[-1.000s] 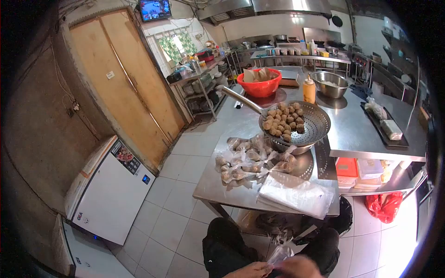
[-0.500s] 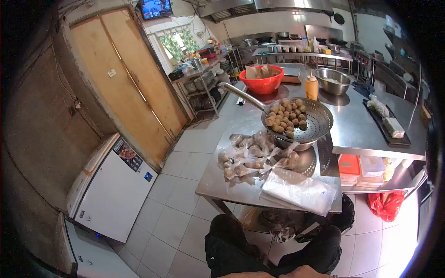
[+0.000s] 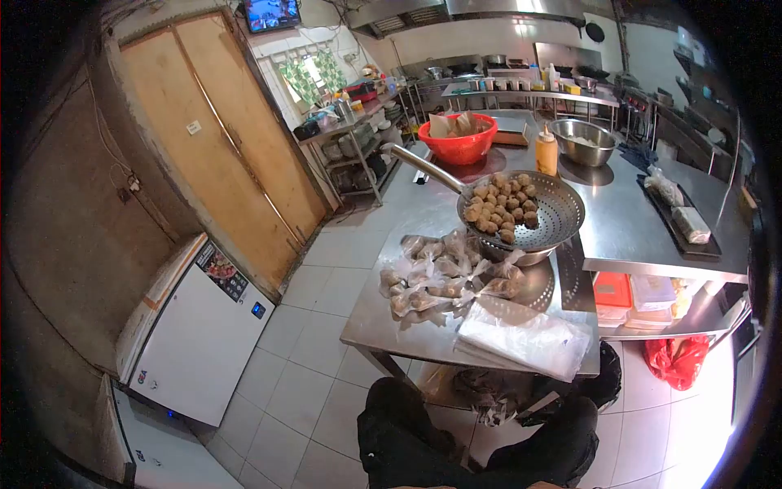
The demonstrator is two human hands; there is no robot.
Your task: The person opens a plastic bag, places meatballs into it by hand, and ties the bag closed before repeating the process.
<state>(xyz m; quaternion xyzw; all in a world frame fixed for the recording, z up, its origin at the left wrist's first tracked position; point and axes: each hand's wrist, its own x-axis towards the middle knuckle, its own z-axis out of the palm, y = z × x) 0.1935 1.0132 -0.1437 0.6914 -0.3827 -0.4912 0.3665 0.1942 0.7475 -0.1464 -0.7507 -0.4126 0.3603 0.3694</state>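
Observation:
Neither my left hand nor my right hand can be made out; only thin slivers of skin show at the bottom edge, above my lap. In front of me, a steel table (image 3: 371, 314) carries a stack of clear plastic bags (image 3: 521, 338) at its near edge. Behind the stack lie several knotted bags of meatballs (image 3: 444, 273). A long-handled perforated strainer (image 3: 562, 216) rests on a metal bowl (image 3: 529, 257), with loose brown meatballs (image 3: 501, 204) gathered on its left side. Its handle points to the far left.
Farther back stand a red basin (image 3: 460, 148) with brown paper, a sauce bottle (image 3: 546, 153) and a steel bowl (image 3: 582, 147). A black tray (image 3: 680, 216) holds wrapped items at right. White freezers (image 3: 199, 330) stand at left. A red bag (image 3: 676, 363) lies on the floor.
The skin at the bottom edge has dropped almost out of view. The camera view has shifted very slightly. Objects on the table have stayed put.

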